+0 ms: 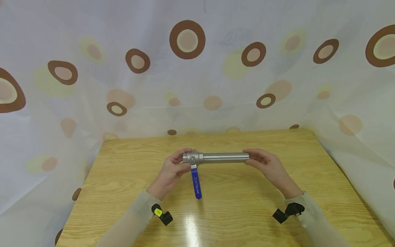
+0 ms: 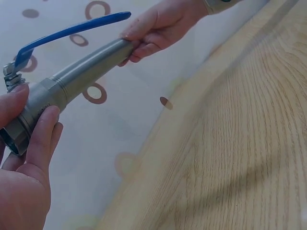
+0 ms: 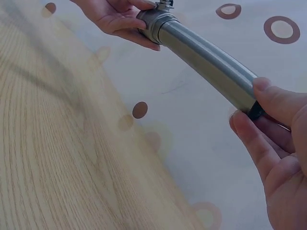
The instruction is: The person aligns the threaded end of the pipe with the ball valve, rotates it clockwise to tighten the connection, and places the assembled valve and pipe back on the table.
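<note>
A metal ball valve [image 1: 193, 158] with a blue lever handle [image 1: 196, 182] is joined to a straight steel pipe [image 1: 226, 157]. Both hands hold the piece level above the table. My left hand [image 1: 171, 169] grips the valve body, thumb on the near side and fingers round the far side. At the pipe's other end, my right hand [image 1: 267, 165] pinches the rim between thumb and fingers. The valve's open hexagonal end [image 2: 14, 136] shows in the left wrist view. In the head view the lever points toward me, across the pipe's line.
A wood-grain table [image 1: 240, 212] lies beneath the hands. White sheeting with brown and yellow circles [image 1: 187, 39] hangs behind it and along both sides. Each sleeve carries a black wrist mount [image 1: 288, 212].
</note>
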`<state>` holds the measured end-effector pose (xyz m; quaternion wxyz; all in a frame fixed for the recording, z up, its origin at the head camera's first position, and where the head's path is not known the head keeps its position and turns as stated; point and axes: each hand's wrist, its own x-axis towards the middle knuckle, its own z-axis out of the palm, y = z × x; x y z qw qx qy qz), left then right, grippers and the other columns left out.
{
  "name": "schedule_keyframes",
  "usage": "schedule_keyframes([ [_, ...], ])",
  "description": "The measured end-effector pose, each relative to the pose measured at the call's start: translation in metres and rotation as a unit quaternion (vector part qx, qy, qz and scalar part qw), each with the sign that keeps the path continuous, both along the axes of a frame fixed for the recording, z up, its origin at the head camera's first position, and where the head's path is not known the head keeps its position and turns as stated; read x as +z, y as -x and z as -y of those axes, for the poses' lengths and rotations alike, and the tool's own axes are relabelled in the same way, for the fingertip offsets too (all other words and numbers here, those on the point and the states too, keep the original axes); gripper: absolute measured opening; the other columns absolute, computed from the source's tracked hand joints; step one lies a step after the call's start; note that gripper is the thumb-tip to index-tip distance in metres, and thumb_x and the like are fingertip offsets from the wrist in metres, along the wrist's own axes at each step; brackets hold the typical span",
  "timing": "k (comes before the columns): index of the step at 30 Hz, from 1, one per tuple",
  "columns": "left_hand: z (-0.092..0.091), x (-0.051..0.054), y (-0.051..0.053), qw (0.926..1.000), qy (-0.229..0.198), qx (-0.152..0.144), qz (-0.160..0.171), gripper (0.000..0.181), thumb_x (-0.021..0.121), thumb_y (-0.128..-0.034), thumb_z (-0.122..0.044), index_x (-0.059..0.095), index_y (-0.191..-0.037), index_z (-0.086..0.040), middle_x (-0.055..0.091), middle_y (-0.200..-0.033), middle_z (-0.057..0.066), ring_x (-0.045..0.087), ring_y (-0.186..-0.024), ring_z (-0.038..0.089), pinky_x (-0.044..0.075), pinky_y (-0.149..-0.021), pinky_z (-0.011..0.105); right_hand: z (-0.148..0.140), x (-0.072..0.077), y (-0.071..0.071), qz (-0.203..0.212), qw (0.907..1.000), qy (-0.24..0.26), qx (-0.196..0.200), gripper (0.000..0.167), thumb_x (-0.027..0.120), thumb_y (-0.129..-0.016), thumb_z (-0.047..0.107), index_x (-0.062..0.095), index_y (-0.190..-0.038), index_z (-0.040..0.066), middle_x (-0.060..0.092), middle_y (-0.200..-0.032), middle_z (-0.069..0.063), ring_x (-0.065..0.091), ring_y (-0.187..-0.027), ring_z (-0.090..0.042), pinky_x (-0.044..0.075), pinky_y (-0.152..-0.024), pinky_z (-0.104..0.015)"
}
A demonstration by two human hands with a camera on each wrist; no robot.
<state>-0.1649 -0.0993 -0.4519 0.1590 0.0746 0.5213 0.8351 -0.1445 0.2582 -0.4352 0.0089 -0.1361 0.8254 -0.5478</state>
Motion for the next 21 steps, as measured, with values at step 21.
schedule_keyframes([
  [21, -0.0005, -0.0023, -0.0027, 0.9999, 0.013, 0.009, 0.004, 0.054, 0.062, -0.086, 0.014, 0.076, -0.111, -0.032, 0.069, -0.129, -0.003, 0.054, -0.125, 0.025, 0.056, -0.096, 0.033, -0.003, -0.0066, 0.0016, 0.01, 0.9995, 0.024, 0.019, 0.045, 0.07, -0.101, 0.017, 0.061, -0.143, 0.006, 0.071, -0.121, -0.003, 0.068, -0.108, -0.007, 0.059, -0.089, -0.024],
])
